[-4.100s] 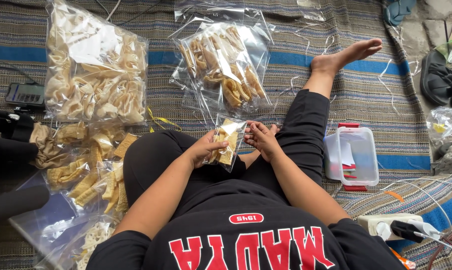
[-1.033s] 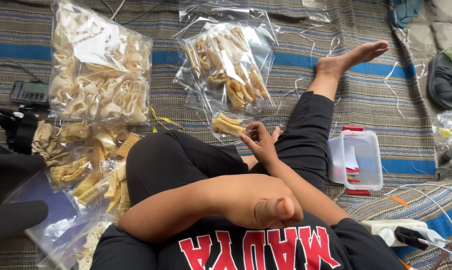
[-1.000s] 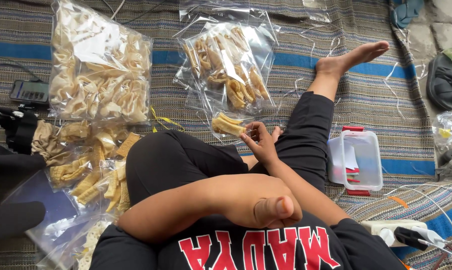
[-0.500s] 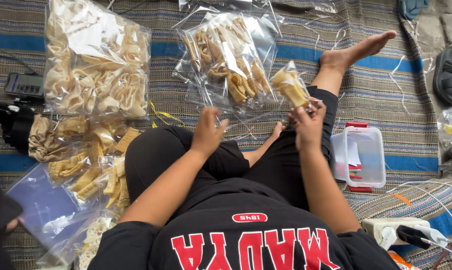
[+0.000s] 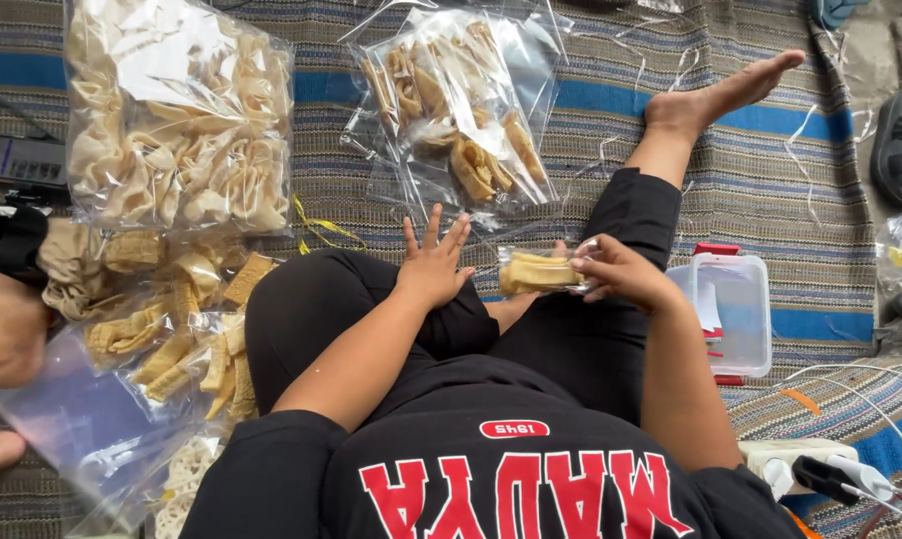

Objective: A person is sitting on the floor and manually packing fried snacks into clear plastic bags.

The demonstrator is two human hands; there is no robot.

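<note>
Clear small packet (image 5: 539, 271) of yellow crackers pinched in right hand (image 5: 626, 274); left hand (image 5: 433, 265) spread.

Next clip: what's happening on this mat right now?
A person sits cross-legged on a striped woven mat, packing fried snacks. The right hand holds a small clear packet of yellow crackers above the lap. The left hand rests open on the left knee, fingers spread and holding nothing. A large bag of pale crackers and a bag of stick-shaped snacks lie ahead. A clear plastic box sits to the right. Another person's hand shows at the left edge.
</note>
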